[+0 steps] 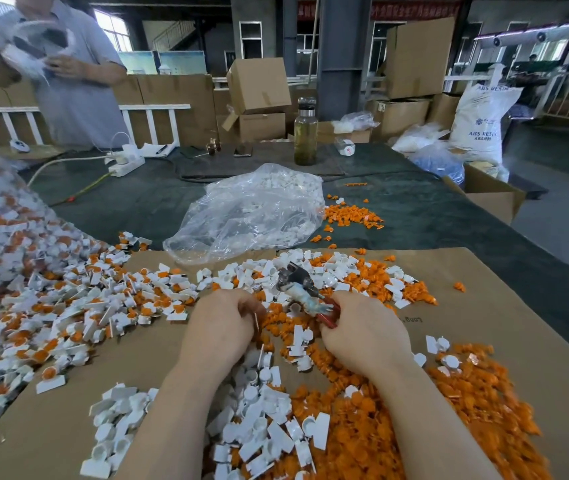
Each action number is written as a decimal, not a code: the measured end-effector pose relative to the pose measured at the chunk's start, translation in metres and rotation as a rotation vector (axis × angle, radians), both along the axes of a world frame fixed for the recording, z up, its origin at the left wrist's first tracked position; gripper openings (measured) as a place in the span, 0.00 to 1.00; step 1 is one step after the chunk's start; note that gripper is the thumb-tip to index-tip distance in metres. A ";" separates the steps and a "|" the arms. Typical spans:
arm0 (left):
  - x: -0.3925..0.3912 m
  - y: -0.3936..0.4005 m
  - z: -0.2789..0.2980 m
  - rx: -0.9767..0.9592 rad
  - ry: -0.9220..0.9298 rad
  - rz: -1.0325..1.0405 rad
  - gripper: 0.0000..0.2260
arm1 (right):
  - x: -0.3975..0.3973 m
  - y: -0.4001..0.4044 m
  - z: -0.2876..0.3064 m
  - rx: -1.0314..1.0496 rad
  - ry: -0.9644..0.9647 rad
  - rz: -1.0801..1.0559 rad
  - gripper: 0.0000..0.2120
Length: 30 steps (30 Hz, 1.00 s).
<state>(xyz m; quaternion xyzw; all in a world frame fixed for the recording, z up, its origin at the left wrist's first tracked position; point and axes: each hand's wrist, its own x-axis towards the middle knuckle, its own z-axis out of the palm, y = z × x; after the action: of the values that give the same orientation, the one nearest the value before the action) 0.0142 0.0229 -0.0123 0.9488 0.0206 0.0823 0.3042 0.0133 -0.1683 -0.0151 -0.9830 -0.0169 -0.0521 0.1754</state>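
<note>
Head view: pliers work over a heap of small plastic parts

The right hand (362,330) is curled round the red handles of the pliers (305,291), whose metal head points to 11 o'clock just above the heap. The left hand (222,327), at 9 o'clock of it, has its fingers curled on what looks like a thin pin (256,322). The pliers are likely stiff and fairly heavy, best gripped low on the handles. The pin is probably light, bendable and easily dropped, so pinch it near its end. Loose white pieces (259,431) and orange pieces (466,403) cover the cardboard sheet (518,327). A clear bag (252,216) lies at 12 o'clock.
</note>
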 end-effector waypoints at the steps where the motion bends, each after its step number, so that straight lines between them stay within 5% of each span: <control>1: 0.000 0.000 0.001 -0.015 0.028 -0.010 0.17 | 0.000 0.000 0.000 0.019 -0.013 0.001 0.04; 18: -0.003 -0.003 0.005 -0.039 0.040 0.000 0.05 | 0.001 -0.001 0.005 0.549 -0.118 -0.005 0.07; 30: -0.012 -0.025 0.024 -0.850 0.041 0.030 0.05 | 0.000 -0.001 0.010 0.905 -0.218 0.057 0.05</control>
<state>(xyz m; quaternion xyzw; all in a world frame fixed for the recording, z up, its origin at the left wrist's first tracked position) 0.0026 -0.0020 0.0117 0.7400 0.0725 0.0520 0.6667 0.0135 -0.1689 -0.0050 -0.7955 -0.0380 -0.1523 0.5852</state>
